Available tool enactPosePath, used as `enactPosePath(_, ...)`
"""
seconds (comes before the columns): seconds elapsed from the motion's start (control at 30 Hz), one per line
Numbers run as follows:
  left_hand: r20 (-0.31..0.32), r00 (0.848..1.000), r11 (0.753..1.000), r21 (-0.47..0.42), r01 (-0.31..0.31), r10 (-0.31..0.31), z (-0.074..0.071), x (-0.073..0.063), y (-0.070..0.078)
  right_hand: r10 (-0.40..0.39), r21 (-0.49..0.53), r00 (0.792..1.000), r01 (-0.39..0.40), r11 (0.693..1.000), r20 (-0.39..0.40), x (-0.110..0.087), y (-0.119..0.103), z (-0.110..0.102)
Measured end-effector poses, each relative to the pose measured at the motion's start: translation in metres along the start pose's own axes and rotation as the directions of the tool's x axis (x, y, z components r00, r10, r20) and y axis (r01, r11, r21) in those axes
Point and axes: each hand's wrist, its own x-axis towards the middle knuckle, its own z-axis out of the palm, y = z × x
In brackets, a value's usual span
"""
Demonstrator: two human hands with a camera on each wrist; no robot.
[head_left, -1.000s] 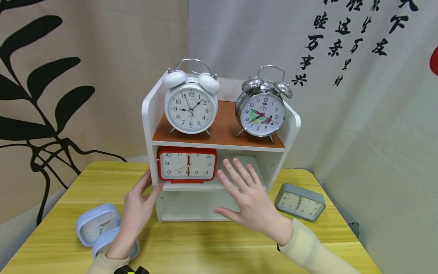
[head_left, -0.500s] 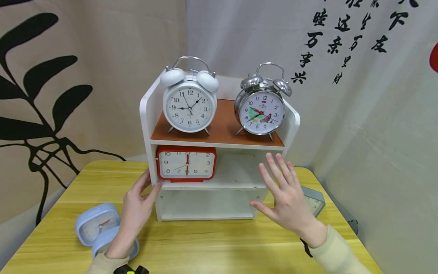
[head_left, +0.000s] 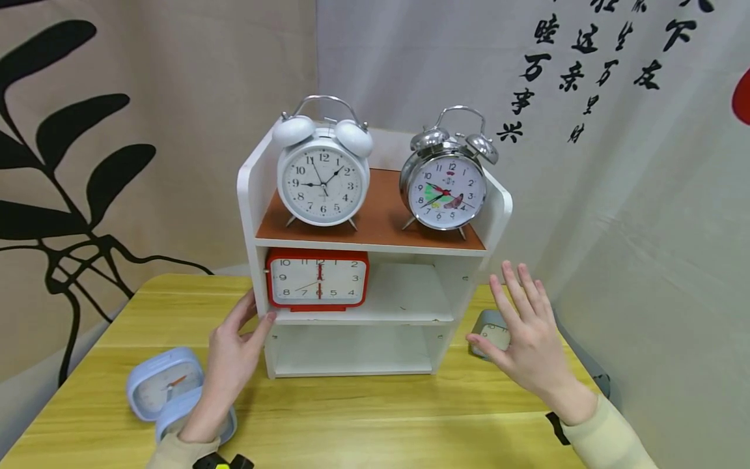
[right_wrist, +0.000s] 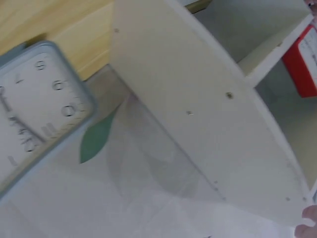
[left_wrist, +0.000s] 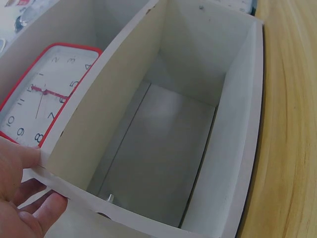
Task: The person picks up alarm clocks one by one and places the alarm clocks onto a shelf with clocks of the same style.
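Observation:
My left hand holds the left side panel of a small white shelf, thumb at the front edge and fingers round the outside. Just behind that thumb, a red rectangular clock stands on the middle level. On the brown top level are a white twin-bell alarm clock and a silver twin-bell alarm clock. My right hand is spread to the right of the shelf, holding nothing. It partly covers a grey rectangular clock on the table, whose face shows large in the right wrist view.
Two light blue cases, one with a clock face, lie by my left forearm on the wooden table. Light curtains with a black plant print and dark lettering hang close behind the table.
My right hand has moved right, from in front of the middle shelf level to over the grey clock. The left hand has kept its hold on the side panel. The view has shifted slightly.

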Motion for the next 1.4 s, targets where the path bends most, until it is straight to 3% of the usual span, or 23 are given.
enactPosePath(0.23, 0.005, 1.0, 1.0, -0.003, 0.005, -0.005, 0.0, 0.0, 0.0, 0.095, -0.017, 0.993, -0.094, 0.995, 0.07, -0.027, 0.021, 0.001)
enactPosePath(0.77, 0.007, 1.0, 1.0, -0.007, 0.013, -0.013, -0.001, 0.0, 0.0, 0.199, -0.084, 0.961, -0.185, 0.979, 0.192, -0.064, 0.05, 0.01)
enactPosePath(1.0, 0.003, 1.0, 1.0, -0.006, 0.014, -0.014, -0.001, 0.0, 0.0, 0.268, -0.115, 0.902, -0.243, 0.963, 0.338, -0.083, 0.065, 0.014)
enactPosePath(1.23, 0.005, 1.0, 1.0, -0.003, 0.015, -0.015, -0.001, 0.001, -0.001, 0.337, -0.165, 0.814, -0.294, 0.941, 0.473, -0.099, 0.076, 0.017)
enactPosePath(1.4, 0.008, 1.0, 1.0, -0.005, 0.014, -0.014, -0.001, 0.001, -0.001, 0.362, -0.199, 0.764, -0.302, 0.932, 0.535, -0.104, 0.085, 0.021)
